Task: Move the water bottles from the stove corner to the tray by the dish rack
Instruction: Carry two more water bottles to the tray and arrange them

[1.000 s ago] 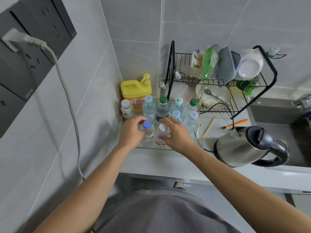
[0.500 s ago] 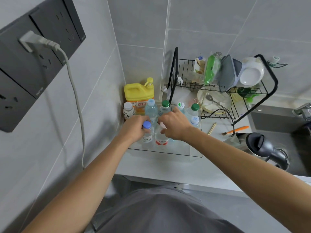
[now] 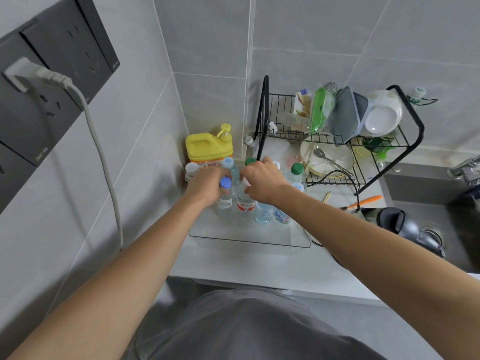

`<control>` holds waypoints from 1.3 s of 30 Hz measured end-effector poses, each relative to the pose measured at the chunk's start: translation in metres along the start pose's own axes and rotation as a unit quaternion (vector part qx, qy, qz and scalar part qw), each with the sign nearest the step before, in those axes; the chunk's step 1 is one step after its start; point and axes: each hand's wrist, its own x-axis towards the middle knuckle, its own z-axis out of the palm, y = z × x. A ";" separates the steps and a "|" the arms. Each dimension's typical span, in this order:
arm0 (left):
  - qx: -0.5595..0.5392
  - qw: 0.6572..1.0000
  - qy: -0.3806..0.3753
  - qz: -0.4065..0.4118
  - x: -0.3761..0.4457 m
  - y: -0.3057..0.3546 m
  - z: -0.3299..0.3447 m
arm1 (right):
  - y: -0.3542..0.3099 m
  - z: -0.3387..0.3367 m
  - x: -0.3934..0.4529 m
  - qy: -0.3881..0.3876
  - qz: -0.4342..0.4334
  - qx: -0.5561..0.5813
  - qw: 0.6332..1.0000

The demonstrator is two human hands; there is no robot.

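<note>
A clear tray (image 3: pixel 249 236) sits on the counter in the wall corner, left of the black dish rack (image 3: pixel 337 141). Several small water bottles stand upright in it. My left hand (image 3: pixel 206 185) is wrapped around the blue-capped bottle (image 3: pixel 225 194) in the front row. My right hand (image 3: pixel 262 179) grips the neck of the red-labelled bottle (image 3: pixel 244 203) beside it, with its cap hidden under my fingers. Both bottles stand on the tray floor. Behind them are a green-capped bottle (image 3: pixel 297 169) and a light-blue-capped bottle (image 3: pixel 228 163).
A yellow detergent jug (image 3: pixel 207 146) stands behind the tray against the wall. A steel kettle (image 3: pixel 405 224) sits right of the tray, with the sink (image 3: pixel 441 211) beyond. An orange-handled utensil (image 3: pixel 363 202) lies under the rack. A cable (image 3: pixel 104 162) hangs down the left wall.
Both hands have pushed the two front bottles further back into the tray, toward the other bottles. The view has tilted, and the front of the tray now shows bare.
</note>
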 end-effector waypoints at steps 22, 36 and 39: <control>-0.018 1.000 0.003 0.009 0.003 -0.003 -0.002 | 0.005 -0.008 -0.001 -0.042 0.030 0.070 0.996; 0.001 0.987 0.157 -0.028 -0.038 0.026 -0.014 | 0.004 0.003 -0.044 0.126 0.116 0.168 0.971; 0.009 0.980 0.193 0.056 -0.045 0.046 -0.015 | 0.006 0.003 -0.075 0.176 0.180 0.155 0.955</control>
